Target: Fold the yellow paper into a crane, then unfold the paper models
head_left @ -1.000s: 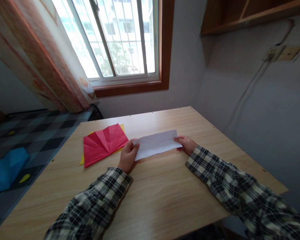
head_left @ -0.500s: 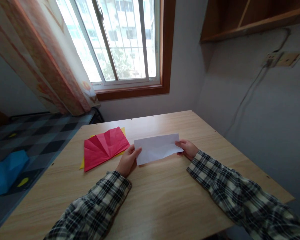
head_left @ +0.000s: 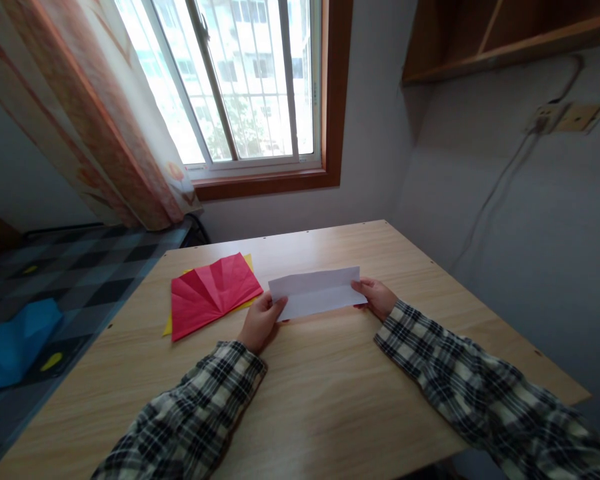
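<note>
A white sheet of paper (head_left: 320,292), a long narrow rectangle with a faint crease along it, is stretched between my two hands above the table. My left hand (head_left: 261,321) pinches its left end, thumb on top and fingers underneath. At the opposite end my right hand (head_left: 376,297) grips the paper the same way, with its fingertips partly hidden behind the sheet. Just left of my left hand lies a creased red sheet of paper (head_left: 215,297), fanned with folds, on top of a yellow sheet (head_left: 168,327) that shows only at its edges.
The wooden table (head_left: 330,400) extends under both arms. A blue folded paper (head_left: 20,343) rests on the checked bedding (head_left: 105,267) at left. Behind the table are a window (head_left: 250,87) and a curtain (head_left: 100,113); a wooden shelf (head_left: 520,50) hangs at upper right.
The white paper's lower edge has risen at the left, so the sheet looks narrower there. My left hand has shifted very slightly; my right hand is almost unmoved.
</note>
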`<control>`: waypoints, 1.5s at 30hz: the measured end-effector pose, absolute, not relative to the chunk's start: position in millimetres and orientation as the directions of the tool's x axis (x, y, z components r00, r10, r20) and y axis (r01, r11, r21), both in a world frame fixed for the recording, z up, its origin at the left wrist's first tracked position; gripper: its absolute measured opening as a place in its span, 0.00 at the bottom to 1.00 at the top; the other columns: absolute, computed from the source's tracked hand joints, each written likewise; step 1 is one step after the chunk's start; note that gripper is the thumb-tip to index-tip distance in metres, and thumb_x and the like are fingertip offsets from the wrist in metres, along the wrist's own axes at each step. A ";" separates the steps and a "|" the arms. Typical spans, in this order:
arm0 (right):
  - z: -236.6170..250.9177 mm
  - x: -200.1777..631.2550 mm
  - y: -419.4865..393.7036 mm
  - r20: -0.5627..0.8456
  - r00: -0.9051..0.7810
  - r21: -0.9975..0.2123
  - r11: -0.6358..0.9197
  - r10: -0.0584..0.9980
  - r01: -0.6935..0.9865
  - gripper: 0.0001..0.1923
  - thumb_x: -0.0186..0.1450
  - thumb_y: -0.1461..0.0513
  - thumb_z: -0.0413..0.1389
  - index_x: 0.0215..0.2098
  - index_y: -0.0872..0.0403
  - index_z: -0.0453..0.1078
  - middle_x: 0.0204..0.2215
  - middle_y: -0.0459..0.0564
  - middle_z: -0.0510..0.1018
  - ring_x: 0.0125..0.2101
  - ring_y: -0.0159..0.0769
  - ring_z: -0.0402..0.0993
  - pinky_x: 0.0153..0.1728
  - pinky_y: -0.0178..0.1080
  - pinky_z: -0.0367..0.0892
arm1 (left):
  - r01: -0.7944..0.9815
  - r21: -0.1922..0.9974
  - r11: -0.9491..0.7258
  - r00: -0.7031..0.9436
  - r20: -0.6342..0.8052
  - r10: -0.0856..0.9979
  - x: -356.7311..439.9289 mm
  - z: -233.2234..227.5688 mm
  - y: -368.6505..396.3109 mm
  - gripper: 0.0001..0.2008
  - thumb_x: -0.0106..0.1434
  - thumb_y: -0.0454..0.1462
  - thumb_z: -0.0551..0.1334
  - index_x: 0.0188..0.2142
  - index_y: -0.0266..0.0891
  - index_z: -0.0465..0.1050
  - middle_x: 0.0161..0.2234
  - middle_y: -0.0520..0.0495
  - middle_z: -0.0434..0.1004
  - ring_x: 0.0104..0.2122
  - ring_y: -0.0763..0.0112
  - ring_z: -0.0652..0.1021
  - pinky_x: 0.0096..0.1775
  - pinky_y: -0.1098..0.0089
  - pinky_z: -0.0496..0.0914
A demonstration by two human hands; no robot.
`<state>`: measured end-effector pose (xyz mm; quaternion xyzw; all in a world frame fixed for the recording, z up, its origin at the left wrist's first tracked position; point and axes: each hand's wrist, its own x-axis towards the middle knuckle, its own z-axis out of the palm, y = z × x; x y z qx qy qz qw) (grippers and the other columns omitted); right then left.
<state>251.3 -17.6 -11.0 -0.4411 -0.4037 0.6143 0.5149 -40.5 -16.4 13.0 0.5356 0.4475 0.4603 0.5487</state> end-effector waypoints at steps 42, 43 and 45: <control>-8.8 247.1 -22.5 -0.130 -0.097 -0.978 -0.144 0.987 -0.153 0.22 0.45 0.49 0.71 0.20 0.57 0.71 0.17 0.49 0.77 0.16 0.27 0.69 0.19 0.31 0.67 | 0.134 0.981 -0.142 0.245 0.106 0.964 -35.7 12.4 -19.1 0.21 0.56 0.54 0.67 0.28 0.37 0.71 0.18 0.52 0.71 0.19 0.73 0.71 0.25 0.72 0.64; -8.6 247.4 -22.6 -0.130 -0.102 -0.978 -0.145 0.986 -0.152 0.22 0.45 0.49 0.71 0.20 0.57 0.71 0.17 0.49 0.77 0.15 0.27 0.69 0.19 0.31 0.67 | 0.126 0.983 -0.135 0.248 0.101 0.964 -35.4 12.9 -19.4 0.21 0.56 0.53 0.67 0.27 0.37 0.71 0.18 0.52 0.70 0.19 0.73 0.71 0.26 0.72 0.65; -9.0 248.4 -22.7 -0.126 -0.122 -0.979 -0.143 0.984 -0.145 0.22 0.45 0.49 0.71 0.20 0.57 0.71 0.16 0.49 0.77 0.16 0.27 0.69 0.18 0.30 0.67 | 0.103 0.988 -0.111 0.240 0.084 0.967 -35.0 13.6 -19.8 0.21 0.56 0.53 0.67 0.27 0.37 0.71 0.18 0.53 0.69 0.19 0.73 0.70 0.26 0.71 0.67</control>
